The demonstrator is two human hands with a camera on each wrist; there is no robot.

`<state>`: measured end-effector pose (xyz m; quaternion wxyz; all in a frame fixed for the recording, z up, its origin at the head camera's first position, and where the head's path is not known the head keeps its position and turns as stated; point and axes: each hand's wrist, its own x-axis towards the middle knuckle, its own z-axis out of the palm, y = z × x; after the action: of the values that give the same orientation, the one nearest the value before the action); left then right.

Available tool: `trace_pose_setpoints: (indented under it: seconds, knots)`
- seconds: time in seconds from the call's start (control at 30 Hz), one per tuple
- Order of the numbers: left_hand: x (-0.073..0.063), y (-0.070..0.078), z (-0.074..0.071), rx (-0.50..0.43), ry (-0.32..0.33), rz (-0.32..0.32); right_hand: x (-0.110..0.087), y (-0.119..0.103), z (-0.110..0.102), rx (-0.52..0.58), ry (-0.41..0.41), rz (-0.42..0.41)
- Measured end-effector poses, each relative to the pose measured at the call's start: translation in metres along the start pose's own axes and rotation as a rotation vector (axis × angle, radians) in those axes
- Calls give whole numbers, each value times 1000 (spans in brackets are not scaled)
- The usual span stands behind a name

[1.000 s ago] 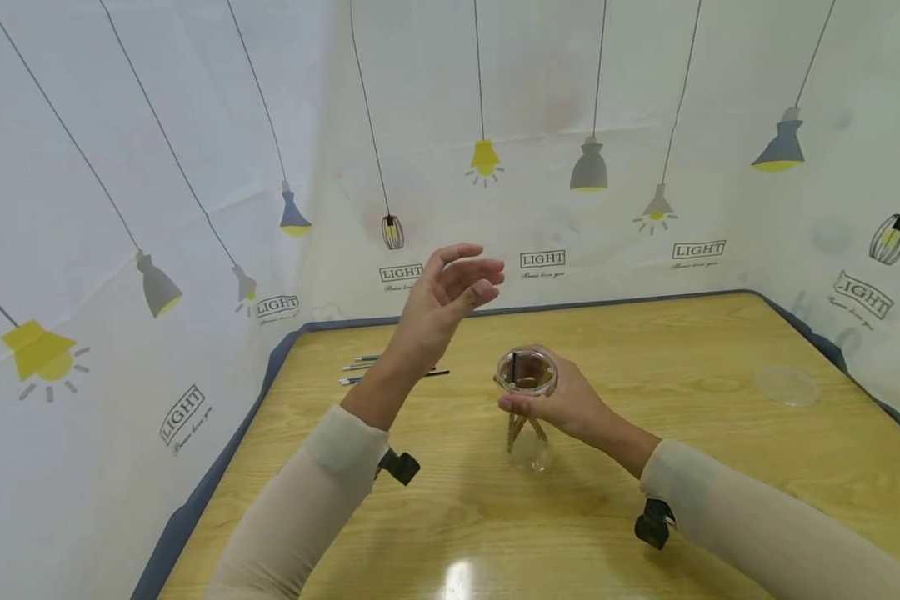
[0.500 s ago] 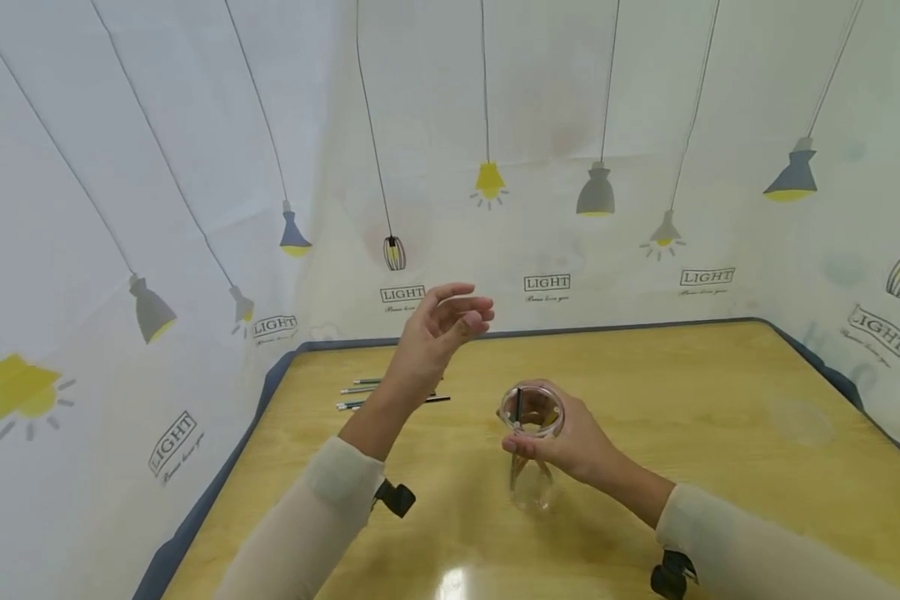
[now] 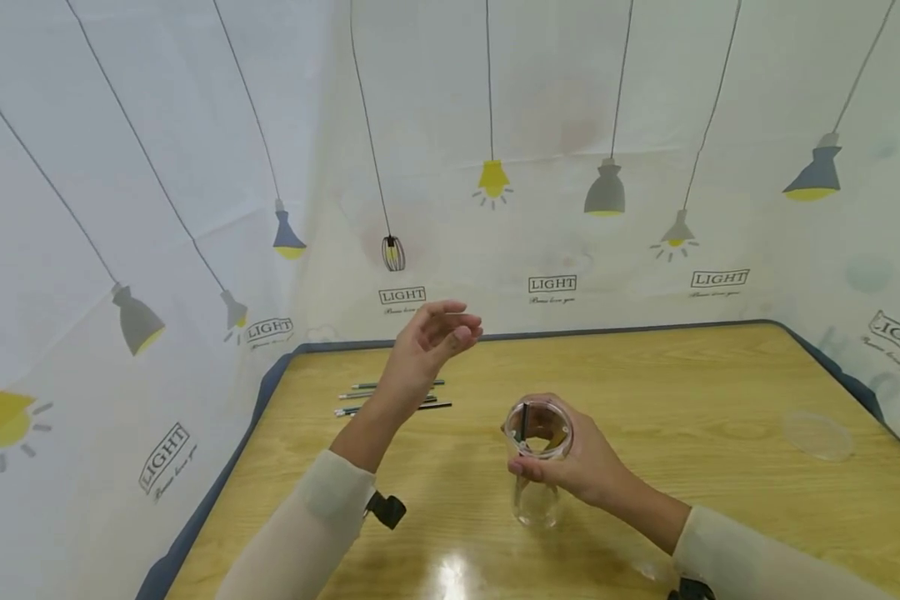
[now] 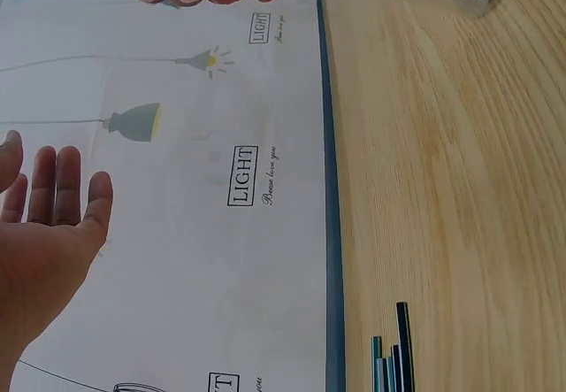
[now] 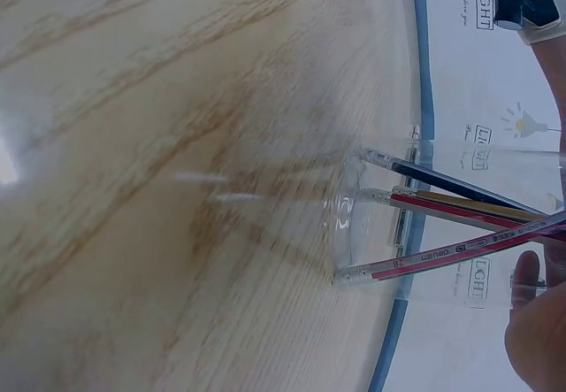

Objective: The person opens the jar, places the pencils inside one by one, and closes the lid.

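Observation:
My right hand (image 3: 588,462) grips a clear jar (image 3: 537,507) near its round open mouth, thumb on the near side. The jar stands upright. Several pencils lean inside it; the right wrist view shows a red striped pencil (image 5: 460,252) and a dark blue one (image 5: 460,185), their eraser ends at the bottom. My left hand (image 3: 426,348) is raised to the left of the jar, fingers loosely bent, palm turned towards the jar, holding nothing. Behind and below it, several dark pencils (image 3: 437,406) lie on the table, partly hidden by the forearm.
A clear round lid (image 3: 819,436) lies flat at the right of the wooden table (image 3: 667,375). A white cloth with printed lamps (image 3: 604,187) encloses the far and side edges, with a blue border along the bottom. Each wrist carries a small black camera (image 3: 386,508).
The head view has tilted up and turned slightly left. My right hand has brought the jar a little nearer to me. My left hand has sunk slightly, still holding nothing.

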<state>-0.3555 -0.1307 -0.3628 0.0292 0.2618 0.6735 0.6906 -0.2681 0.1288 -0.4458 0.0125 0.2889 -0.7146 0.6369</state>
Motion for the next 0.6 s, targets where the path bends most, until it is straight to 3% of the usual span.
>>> trace_pose_setpoints:
  seconds: [0.13,0.37,0.6]
  knots:
    - [-4,-3,-9,100,-6,-31,0,1,1,-7,-1,-20]
    - [-9,-17,-29,541,16,-97,0,3,0,-15,6,-14]
    - [-14,-34,-49,843,-44,-197,0,2,0,-1,1,-6]
